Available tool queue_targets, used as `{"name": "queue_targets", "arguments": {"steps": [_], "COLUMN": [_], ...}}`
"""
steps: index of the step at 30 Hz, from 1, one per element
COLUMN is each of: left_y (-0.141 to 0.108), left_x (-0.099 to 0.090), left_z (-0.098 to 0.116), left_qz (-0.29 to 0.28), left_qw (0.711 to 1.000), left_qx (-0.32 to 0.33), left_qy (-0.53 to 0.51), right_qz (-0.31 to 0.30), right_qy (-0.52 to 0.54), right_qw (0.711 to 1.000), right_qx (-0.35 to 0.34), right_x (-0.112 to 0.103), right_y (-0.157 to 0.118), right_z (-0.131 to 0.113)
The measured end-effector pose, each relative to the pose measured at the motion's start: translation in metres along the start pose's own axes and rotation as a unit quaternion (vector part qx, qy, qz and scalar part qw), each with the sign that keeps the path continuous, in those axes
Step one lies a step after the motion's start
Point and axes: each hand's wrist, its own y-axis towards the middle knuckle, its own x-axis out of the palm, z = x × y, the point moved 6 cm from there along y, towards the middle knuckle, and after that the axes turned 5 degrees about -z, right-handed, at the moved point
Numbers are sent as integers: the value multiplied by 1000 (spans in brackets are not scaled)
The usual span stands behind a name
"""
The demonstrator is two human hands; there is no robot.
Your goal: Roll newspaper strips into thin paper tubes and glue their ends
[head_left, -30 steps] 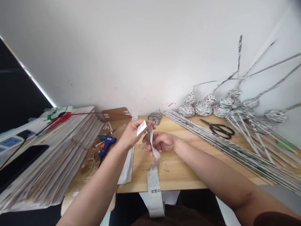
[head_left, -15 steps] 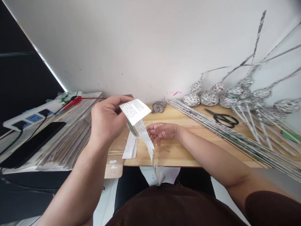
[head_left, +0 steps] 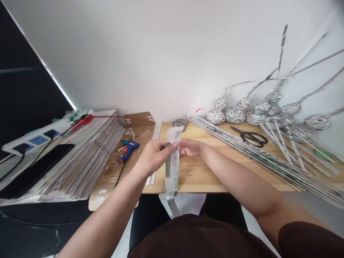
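A long strip of printed newspaper [head_left: 172, 168] hangs in front of me, its lower end dropping past the table's front edge toward my lap. My left hand [head_left: 156, 154] is closed on the strip's left side, thumb across its front. At the right edge of the same strip, my right hand [head_left: 189, 147] pinches it near the left thumb; some of its fingers are hidden behind the paper. Other white paper strips [head_left: 151, 178] lie on the table to the left, partly behind my left hand.
Thin rolled-paper sticks [head_left: 242, 152] run diagonally at right, beside black scissors [head_left: 252, 138]. Several woven paper gourds [head_left: 235, 114] stand along the wall. At left are a blue glue gun [head_left: 130, 149] on cardboard [head_left: 107, 195], stacked paper [head_left: 88, 161], a phone [head_left: 40, 168] and a power strip [head_left: 34, 138].
My left hand has moved right and down with the strip, meeting my right hand, which now grips it too. The strip hangs straighter, and the glue gun has come into view.
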Motion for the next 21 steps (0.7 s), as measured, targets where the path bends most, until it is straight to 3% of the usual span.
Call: {"name": "queue_targets", "arguments": {"steps": [3, 7, 11, 15, 21], "left_y": [20, 37, 43, 47, 65], "left_x": [13, 13, 18, 25, 26], "left_z": [-49, -75, -89, -95, -85], "left_qz": [-79, -92, -110, -127, -84], "left_qw": [987, 975, 969, 955, 924], "left_qx": [-101, -144, -177, -202, -183], "left_qy": [-92, -140, -133, -174, -326], "right_qz": [73, 139, 243, 347, 412], "right_qy": [14, 18, -46, -101, -186], "right_qw": [996, 986, 960, 925, 880], "right_qx": [-48, -93, -131, -120, -145], "right_x": [-14, -25, -36, -45, -42], "right_y": [-5, -12, -18, -21, -20], "right_z": [-11, -26, -37, -35, -37]}}
